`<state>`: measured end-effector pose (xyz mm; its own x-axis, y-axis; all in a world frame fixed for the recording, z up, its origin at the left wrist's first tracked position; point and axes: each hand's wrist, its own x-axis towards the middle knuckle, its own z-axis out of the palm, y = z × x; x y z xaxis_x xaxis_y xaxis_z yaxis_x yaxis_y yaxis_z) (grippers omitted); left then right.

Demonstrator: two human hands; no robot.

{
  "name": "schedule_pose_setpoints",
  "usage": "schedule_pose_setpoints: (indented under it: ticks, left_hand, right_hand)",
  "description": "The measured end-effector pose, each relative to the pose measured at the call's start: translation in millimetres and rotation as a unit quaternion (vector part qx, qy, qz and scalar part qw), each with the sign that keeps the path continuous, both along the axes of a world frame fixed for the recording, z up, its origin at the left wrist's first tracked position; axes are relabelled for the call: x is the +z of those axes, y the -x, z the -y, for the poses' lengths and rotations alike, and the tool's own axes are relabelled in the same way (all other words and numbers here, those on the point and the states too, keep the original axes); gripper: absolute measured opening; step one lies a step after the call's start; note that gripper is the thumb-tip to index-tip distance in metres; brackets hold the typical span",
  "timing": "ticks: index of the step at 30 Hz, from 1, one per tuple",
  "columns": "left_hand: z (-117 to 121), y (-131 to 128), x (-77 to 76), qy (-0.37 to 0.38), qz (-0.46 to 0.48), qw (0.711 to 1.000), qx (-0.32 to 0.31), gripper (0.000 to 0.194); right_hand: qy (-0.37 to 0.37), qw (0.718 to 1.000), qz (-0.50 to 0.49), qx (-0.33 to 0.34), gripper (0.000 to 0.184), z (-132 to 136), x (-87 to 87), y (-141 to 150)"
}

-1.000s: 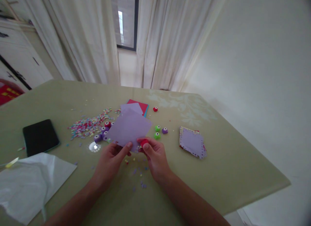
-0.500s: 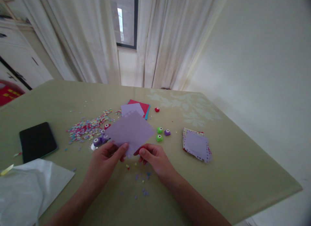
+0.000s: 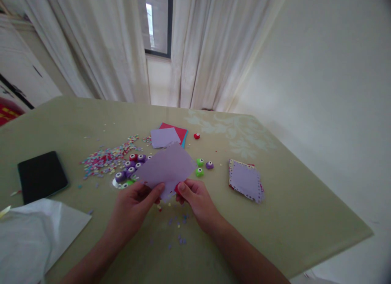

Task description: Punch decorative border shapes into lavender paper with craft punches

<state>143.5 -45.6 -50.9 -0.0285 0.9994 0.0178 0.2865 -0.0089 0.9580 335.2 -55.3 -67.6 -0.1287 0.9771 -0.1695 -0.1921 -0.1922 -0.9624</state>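
My left hand pinches the near edge of a lilac paper sheet, held just above the green table. My right hand is closed round a small red paper punch clamped on the same edge of the sheet. Only a bit of the punch shows between my fingers. Small paper bits lie on the table under my hands.
Several small purple, red and green punches sit behind the sheet. Coloured confetti spreads at left. A paper stack, punched sheets, a black phone and a white bag also lie here.
The red punch has slid under the sheet's edge and my right fingers now cover most of it. Both hands have shifted slightly left.
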Motion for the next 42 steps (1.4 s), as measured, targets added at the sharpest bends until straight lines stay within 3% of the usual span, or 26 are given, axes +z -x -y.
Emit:
schedule_pose_setpoints:
  ticks: [5, 11, 22, 42]
  left_hand:
    - [1.8, -2.6, -0.6, 0.0, -0.006, 1.0, 0.002, 0.036]
    - [4.1, -4.3, -3.8, -0.003, -0.009, 1.0, -0.009, 0.038]
    - [1.0, -1.9, -3.0, 0.004, 0.007, 0.999, -0.044, 0.037]
    - [-1.0, -4.8, -0.4, 0.014, 0.022, 0.999, -0.042, 0.036]
  right_hand:
    - [-0.02, 1.0, 0.015, 0.0, 0.069, 0.1, 0.0, 3.7]
    - [0.02, 1.0, 0.023, 0.004, 0.069, 3.2, -5.0, 7.2]
    - [0.032, 0.999, -0.017, -0.005, 0.063, 4.8, -3.2, 10.9]
    - [0.036, 0.999, -0.025, -0.02, 0.06, 5.3, -5.2, 13.1]
